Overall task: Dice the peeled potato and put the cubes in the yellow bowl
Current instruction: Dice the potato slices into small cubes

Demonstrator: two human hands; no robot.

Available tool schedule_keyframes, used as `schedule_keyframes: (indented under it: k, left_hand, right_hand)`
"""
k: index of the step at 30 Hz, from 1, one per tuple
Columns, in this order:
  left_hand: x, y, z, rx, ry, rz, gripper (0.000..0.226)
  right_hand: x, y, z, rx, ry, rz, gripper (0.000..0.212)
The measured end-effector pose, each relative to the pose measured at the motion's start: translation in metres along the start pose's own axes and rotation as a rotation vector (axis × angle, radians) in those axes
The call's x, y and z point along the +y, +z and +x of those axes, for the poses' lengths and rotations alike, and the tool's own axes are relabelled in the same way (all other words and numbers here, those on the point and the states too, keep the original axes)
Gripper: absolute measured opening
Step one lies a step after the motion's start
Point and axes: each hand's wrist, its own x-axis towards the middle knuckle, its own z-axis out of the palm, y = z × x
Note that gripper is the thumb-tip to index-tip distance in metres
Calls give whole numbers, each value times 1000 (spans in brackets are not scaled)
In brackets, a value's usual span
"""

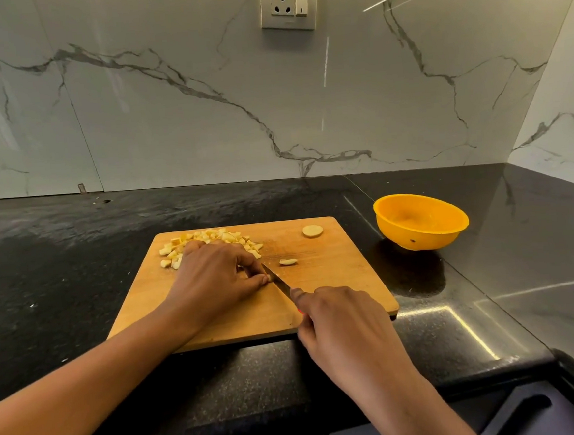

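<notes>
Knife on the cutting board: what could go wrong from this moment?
1. The left hand pinches a small potato piece right against the knife that the right hand holds; a slip could cut the fingertips.
2. The cubes lie heaped at the far left edge of the board, while the yellow bowl stands off its right side; some may fall on the counter during transfer.

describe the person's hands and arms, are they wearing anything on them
The left hand and right hand are bare: no gloves, and no ring or watch on the parts that show. The left forearm and right forearm are bare too; no sleeve appears in the frame.
</notes>
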Motion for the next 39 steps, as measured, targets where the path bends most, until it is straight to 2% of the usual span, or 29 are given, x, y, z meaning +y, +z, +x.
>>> schedule_keyframes:
  k: [5,9,12,16,20,25,28,31,33,35,39]
  left_hand:
    - [1,3,-1,-13,-3,9,19]
    - [-1,0,1,-12,-18,-23,17]
    - [-9,-7,3,82,-32,-96,8]
    - [-22,-14,7,192,-76,-115,9]
    - [-35,-18,11,259,-126,-120,20]
    - [-47,-25,14,297,-99,-210,36]
    - [-49,-26,15,314,-29,-207,40]
    - [-47,-28,14,290,117,-186,42]
    - [-45,-29,12,214,246,-125,41]
    - [-47,-28,11,115,346,-21,53]
    - [-48,-26,12,-20,398,117,69]
  right_hand:
    - [2,-14,-7,-37,-32,-29,36]
    - [12,-36,-24,18,-71,36,41]
    - [19,-41,-23,129,-39,55,44]
    - [28,-29,7,198,13,77,45]
    - [31,-14,35,191,-60,72,44]
    - [32,-3,38,160,-173,-56,46]
    - [34,6,34,223,-238,-125,51]
    - [38,12,30,234,-277,-196,61]
    - [41,12,26,227,-279,-213,65]
    - [45,12,23,218,-257,-231,70]
    - [53,10,19,187,-203,-229,75]
